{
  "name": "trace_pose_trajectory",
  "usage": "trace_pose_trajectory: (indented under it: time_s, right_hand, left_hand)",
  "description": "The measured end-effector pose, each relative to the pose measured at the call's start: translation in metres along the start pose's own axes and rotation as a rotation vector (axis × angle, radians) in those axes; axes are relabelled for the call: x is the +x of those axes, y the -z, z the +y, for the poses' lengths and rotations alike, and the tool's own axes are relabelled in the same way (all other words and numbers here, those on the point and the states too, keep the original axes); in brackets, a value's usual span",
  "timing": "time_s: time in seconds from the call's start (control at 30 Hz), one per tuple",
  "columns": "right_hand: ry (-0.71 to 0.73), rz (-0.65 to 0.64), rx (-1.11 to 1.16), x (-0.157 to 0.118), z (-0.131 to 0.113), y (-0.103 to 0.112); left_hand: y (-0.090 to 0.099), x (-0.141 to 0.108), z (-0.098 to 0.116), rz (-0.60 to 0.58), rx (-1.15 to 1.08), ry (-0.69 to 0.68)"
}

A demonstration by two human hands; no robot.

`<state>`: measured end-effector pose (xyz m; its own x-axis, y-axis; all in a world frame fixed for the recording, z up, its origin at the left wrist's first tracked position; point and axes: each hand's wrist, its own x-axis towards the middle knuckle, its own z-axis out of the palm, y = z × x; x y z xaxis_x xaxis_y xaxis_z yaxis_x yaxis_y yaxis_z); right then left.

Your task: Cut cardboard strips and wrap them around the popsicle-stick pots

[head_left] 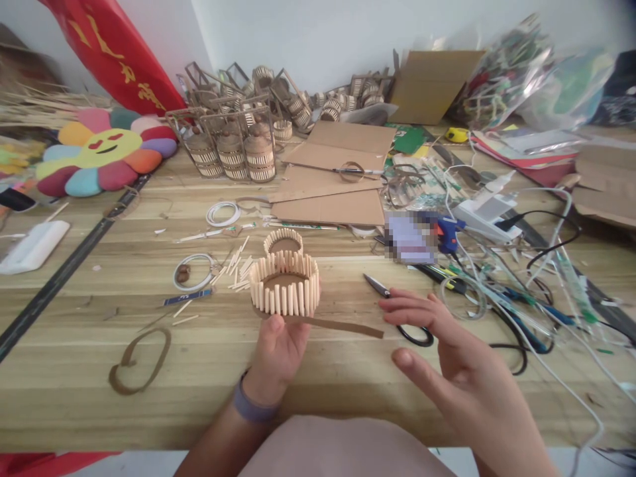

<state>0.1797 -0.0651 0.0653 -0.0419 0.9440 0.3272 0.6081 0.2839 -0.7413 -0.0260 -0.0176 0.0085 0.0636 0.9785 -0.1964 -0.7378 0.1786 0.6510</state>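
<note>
My left hand (281, 354) grips a small round basket (285, 298) by its lower edge, thumb in front. Upright wooden sticks ring the basket's brown base. From its bottom edge a brown strip (348, 326) sticks out to the right, its end loose. My right hand (447, 344) is raised to the right of that end, thumb and fingers apart, holding nothing. Black-handled scissors (416, 334) lie on the table, partly behind my right hand. Just beyond the basket stands a smaller stick ring (283, 242).
Loose sticks (239, 268), a brown strip loop (139, 361) and white coils (223, 214) lie to the left. Cardboard sheets (328, 202) and finished basket stands (231, 156) sit behind. A blue glue gun (448, 234) and tangled cables (517, 324) occupy the right.
</note>
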Motion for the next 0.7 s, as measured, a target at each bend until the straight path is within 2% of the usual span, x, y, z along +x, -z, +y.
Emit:
trace_pose_trajectory:
  time_s: [0.1,0.33,0.5,0.6,0.7]
  right_hand:
    - [0.018,0.039,-0.001,-0.004,-0.006,-0.002]
    - [0.022,0.062,0.013,-0.001,-0.013,-0.008]
    - [0.032,0.027,0.012,0.004,-0.015,-0.008]
    - [0.037,0.048,0.045,0.008,-0.018,-0.012]
    - [0.036,0.064,0.066,0.012,-0.022,-0.017]
  left_hand:
    - [-0.004,0.000,-0.001,-0.026,-0.036,-0.069]
    - [-0.005,-0.002,-0.003,-0.130,-0.076,-0.046]
    - [-0.011,-0.005,-0.003,-0.109,-0.099,-0.006]
    - [-0.007,-0.008,-0.007,-0.116,-0.104,0.042]
    - [0.006,-0.011,-0.015,-0.199,-0.119,0.122]
